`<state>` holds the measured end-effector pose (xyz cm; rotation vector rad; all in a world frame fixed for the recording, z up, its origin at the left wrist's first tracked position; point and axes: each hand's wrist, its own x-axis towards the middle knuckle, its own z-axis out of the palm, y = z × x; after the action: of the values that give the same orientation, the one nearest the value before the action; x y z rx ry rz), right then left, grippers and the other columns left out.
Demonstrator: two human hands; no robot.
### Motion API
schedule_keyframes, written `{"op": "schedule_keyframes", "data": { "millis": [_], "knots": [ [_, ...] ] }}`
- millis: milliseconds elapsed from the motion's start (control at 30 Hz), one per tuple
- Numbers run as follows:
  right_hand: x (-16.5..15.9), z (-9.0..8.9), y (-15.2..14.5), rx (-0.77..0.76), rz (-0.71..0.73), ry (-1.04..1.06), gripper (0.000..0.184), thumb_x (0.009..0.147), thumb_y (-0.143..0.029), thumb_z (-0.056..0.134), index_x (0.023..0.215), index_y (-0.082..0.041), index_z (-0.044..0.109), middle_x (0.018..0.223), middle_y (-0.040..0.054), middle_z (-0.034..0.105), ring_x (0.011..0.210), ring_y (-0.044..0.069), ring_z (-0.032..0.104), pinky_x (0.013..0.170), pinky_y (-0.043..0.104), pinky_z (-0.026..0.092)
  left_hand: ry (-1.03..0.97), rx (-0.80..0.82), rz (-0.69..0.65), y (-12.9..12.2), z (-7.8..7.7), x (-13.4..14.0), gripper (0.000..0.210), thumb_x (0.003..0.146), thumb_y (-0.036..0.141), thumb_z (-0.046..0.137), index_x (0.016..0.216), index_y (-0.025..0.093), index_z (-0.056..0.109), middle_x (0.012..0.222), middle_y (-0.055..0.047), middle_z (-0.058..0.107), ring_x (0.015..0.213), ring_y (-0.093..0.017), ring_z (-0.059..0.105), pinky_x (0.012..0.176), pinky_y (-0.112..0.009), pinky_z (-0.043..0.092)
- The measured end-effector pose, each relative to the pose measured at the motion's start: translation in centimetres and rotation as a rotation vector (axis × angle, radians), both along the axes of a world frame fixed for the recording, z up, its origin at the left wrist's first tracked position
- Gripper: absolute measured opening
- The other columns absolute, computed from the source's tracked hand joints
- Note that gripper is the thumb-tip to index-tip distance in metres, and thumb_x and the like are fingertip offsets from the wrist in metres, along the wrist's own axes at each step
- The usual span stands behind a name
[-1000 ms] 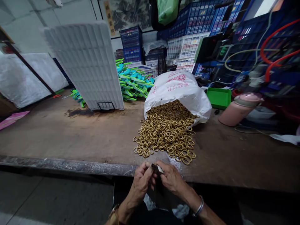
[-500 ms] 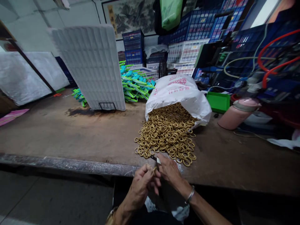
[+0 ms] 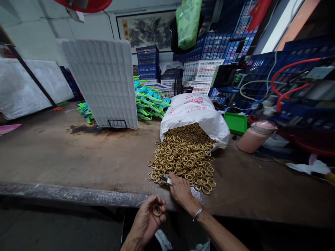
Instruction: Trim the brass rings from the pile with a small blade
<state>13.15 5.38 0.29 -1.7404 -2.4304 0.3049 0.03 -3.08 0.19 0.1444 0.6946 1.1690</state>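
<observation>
My left hand is closed in a pinch on a gold-coloured ring, held just off the table's front edge, palm partly turned up. My right hand rests at the near side of a heap of gold-coloured rings. A small knife-like tool, dark at one end and pale at the other, juts leftward from its fingers. Whether those fingertips also touch a ring is hidden. The heap spills from the mouth of a white sack with red print, which lies on its side.
A tall white ribbed panel stands on the wooden table, with green and blue plastic pieces behind it. Right of the sack are a green tray and a pink bottle. Stacked crates fill the back.
My hands have moved apart: the left drew down and left with the ring, the right moved onto the heap's near edge with the tool. The camera view has tilted slightly up.
</observation>
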Motion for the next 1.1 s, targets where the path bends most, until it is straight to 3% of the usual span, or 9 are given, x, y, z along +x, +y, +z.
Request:
{"op": "schedule_keyframes", "data": {
  "millis": [167,267,333,433,533,633,900,1000,1100],
  "knots": [
    [1.1,-0.5,0.0,-0.029,-0.004,0.106,0.025,0.071,-0.005,0.038,0.089,-0.018,0.05,0.077,0.0042,0.062,0.067,0.015,0.055,0.057,0.025,0.026,0.14,-0.021,0.021,0.7,0.1,0.7,0.024,0.068,0.033,0.064,0.065,0.013,0.051,0.067,-0.002,0.055,0.056,-0.01,0.052,0.042,-0.018,0.038],
    [2.0,-0.3,0.1,-0.119,-0.014,0.382,0.01,0.073,-0.011,0.039,0.073,-0.018,0.046,0.065,0.0003,0.054,0.061,0.012,0.048,0.056,0.023,0.028,0.294,0.078,0.029,1.2,0.5,1.2,0.027,0.068,0.036,0.064,0.079,0.015,0.051,0.064,0.002,0.053,0.049,-0.007,0.047,0.038,-0.015,0.032],
    [2.5,0.2,-0.2,-0.295,-0.042,0.689,0.012,0.078,-0.025,0.041,0.067,-0.019,0.041,0.058,-0.0042,0.044,0.053,0.009,0.041,0.052,0.021,0.029,0.415,0.135,0.037,1.6,0.5,1.5,0.035,0.067,0.039,0.064,0.091,0.017,0.05,0.064,0.003,0.053,0.044,-0.006,0.043,0.036,-0.015,0.029],
    [3.0,1.2,-1.1,-0.738,-0.062,1.105,0.027,0.077,-0.046,0.045,0.072,-0.021,0.037,0.05,-0.0111,0.028,0.039,0.004,0.022,0.04,0.018,0.021,0.554,0.202,0.017,2.5,0.5,1.9,0.047,0.067,0.042,0.063,0.104,0.018,0.046,0.066,0.003,0.054,0.039,-0.004,0.037,0.035,-0.015,0.025],
    [3.4,1.9,-1.9,-1.008,-0.021,1.307,0.036,0.071,-0.053,0.054,0.074,-0.022,0.036,0.048,-0.0132,0.024,0.036,0.002,0.013,0.036,0.017,0.013,0.61,0.246,-0.022,3.2,0.6,2.3,0.05,0.066,0.043,0.064,0.105,0.017,0.048,0.061,0.005,0.051,0.037,-0.003,0.032,0.036,-0.017,0.021],
    [3.5,1.9,-2.3,-1.129,0.003,1.406,0.037,0.07,-0.05,0.059,0.072,-0.021,0.036,0.048,-0.0131,0.025,0.035,0.001,0.014,0.036,0.017,0.011,0.613,0.255,-0.047,3.5,0.9,2.8,0.041,0.065,0.044,0.063,0.093,0.015,0.054,0.052,0.007,0.044,0.037,-0.003,0.027,0.038,-0.018,0.02],
    [3.2,1.7,-2.5,-1.128,-0.047,1.494,0.035,0.068,-0.047,0.061,0.072,-0.021,0.038,0.049,-0.0123,0.033,0.033,0.0,0.018,0.035,0.016,0.014,0.817,0.324,0.099,3.0,1.2,2.9,0.02,0.071,0.033,0.056,0.063,0.016,0.052,0.054,0.005,0.042,0.046,-0.006,0.032,0.046,-0.019,0.028],
    [2.9,1.6,-2.3,-1.005,-0.107,1.374,0.038,0.07,-0.055,0.054,0.07,-0.021,0.038,0.05,-0.011,0.036,0.034,0.0,0.019,0.035,0.016,0.013,0.972,0.399,0.12,2.8,1.2,2.5,0.018,0.073,0.031,0.054,0.062,0.016,0.054,0.055,0.004,0.044,0.051,-0.009,0.038,0.052,-0.021,0.031],
    [2.6,1.0,-1.9,-0.77,-0.124,1.159,0.038,0.069,-0.057,0.051,0.067,-0.019,0.044,0.048,-0.0095,0.035,0.037,0.003,0.023,0.037,0.018,0.018,1.093,0.496,0.116,2.6,1.2,2.4,0.015,0.075,0.029,0.054,0.066,0.017,0.057,0.06,0.001,0.05,0.059,-0.012,0.044,0.058,-0.022,0.035]
  ]
}}
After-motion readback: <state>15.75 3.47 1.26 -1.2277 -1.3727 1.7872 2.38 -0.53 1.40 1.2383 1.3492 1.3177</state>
